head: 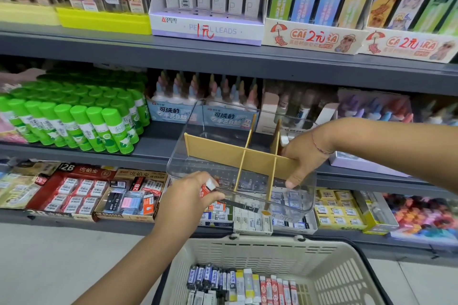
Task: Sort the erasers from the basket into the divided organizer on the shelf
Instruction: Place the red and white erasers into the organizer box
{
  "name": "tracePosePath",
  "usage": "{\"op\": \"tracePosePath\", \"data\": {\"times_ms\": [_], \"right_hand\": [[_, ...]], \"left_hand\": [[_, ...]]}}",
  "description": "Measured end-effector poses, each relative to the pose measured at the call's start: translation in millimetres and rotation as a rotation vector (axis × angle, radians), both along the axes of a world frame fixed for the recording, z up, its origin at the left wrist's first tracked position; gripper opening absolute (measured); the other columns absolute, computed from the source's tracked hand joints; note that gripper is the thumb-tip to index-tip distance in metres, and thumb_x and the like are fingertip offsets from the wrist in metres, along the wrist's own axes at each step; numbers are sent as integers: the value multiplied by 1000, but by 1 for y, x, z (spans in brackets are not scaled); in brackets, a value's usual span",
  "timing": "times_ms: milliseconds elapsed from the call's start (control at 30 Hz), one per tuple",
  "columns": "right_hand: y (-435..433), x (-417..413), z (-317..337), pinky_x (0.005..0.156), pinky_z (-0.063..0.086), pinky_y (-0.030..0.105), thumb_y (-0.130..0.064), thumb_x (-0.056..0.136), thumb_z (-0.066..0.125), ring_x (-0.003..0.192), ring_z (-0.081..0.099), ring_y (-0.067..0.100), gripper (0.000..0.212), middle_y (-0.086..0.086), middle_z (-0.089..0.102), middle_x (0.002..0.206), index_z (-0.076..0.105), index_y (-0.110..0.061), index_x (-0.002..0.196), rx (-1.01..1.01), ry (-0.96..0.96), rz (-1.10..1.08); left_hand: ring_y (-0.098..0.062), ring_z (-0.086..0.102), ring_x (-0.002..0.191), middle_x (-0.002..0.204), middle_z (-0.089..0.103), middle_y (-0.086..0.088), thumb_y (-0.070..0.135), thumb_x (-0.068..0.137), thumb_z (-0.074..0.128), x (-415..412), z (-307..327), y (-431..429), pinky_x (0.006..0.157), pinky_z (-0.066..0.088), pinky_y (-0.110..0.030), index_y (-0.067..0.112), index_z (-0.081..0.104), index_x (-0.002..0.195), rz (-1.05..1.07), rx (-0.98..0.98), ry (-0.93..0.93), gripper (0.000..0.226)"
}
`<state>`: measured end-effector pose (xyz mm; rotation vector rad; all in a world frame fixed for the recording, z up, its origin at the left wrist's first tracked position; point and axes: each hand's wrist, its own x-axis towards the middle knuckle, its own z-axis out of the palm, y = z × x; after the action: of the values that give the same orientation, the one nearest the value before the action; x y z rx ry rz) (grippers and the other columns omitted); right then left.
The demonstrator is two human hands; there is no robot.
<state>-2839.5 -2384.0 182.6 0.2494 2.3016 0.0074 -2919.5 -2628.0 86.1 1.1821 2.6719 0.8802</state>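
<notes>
Shop aisle: grey shelves [247, 57], pale floor [62, 255], basket [247, 252] btm ctr.

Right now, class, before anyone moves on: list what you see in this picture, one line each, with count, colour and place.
organizer: one, clear with tan dividers, held up before the shelves
held eraser: one, red and white, at the organizer's near left rim
basket: one, cream, bottom centre
basket erasers: many, blue-black, white-yellow and red, in rows inside
glue sticks: many, green, middle shelf left
pencil lead box: one, white and lilac, top shelf
left hand: pinches the held eraser
right hand: grips the organizer's right side
</notes>
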Motion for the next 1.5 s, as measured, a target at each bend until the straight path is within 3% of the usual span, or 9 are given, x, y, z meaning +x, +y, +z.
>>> {"op": "tracePosePath", "data": {"times_ms": [267,400,600,700,867,967,1067,1167,1500], "right_hand": [[24,6,35,88,49,21,-36,85,67,87,60,2,31,-18,63,91,64,-21,111,-216,91,-51],[48,15,37,86,52,38,-13,78,76,79,63,15,29,-1,72,88,68,-29,100,-424,317,-267],[40,38,28,59,41,6,-38,78,71,68,62,1,15,-14,66,68,65,-32,90,-259,854,-376],[37,43,16,55,39,0,-14,85,67,50,58,-12,7,-18,60,48,63,-10,83,-482,1231,-580],[41,41,-9,80,55,37,-16,81,74,70,68,23,7,4,73,81,68,-14,85,-698,1583,-905],[31,36,-5,91,52,30,-17,81,74,82,66,15,7,1,71,90,70,-17,86,-732,1614,-906],[28,26,2,62,41,3,-22,82,73,60,56,-3,9,-5,68,72,68,-15,84,-487,1430,-733],[27,16,0,64,37,20,-40,84,67,70,54,11,23,0,64,75,70,-20,95,-97,1085,-539],[27,-9,-18,86,44,29,-30,92,54,105,57,28,25,6,64,116,61,-24,116,17,813,-267]], "left_hand": [[-6,59,76,98,69,11,46,79,69,0,0,1,58,36,-11,34,48,76,-13,5,-4,24],[-6,58,75,99,67,13,43,79,70,3,-1,0,59,41,-18,30,56,81,-2,34,11,20],[-5,55,65,79,62,15,41,78,72,14,-6,7,53,38,-17,27,62,80,32,114,51,17],[-4,51,56,75,62,13,37,77,76,19,-9,16,46,31,-13,24,66,79,78,132,85,17],[-9,59,63,99,66,11,34,80,74,26,-5,27,49,28,-9,24,70,100,92,123,72,22],[-6,59,81,112,56,17,41,85,66,31,4,26,60,40,-16,29,61,119,76,145,38,37],[0,55,84,104,54,20,43,84,64,33,18,23,66,39,-15,35,54,115,79,255,-60,33],[1,55,81,92,58,17,39,90,57,28,32,31,63,38,-12,37,52,106,51,290,-114,16],[-8,49,78,79,50,12,36,101,39,-6,64,125,59,31,-15,31,47,86,-266,91,-148,18]]}}
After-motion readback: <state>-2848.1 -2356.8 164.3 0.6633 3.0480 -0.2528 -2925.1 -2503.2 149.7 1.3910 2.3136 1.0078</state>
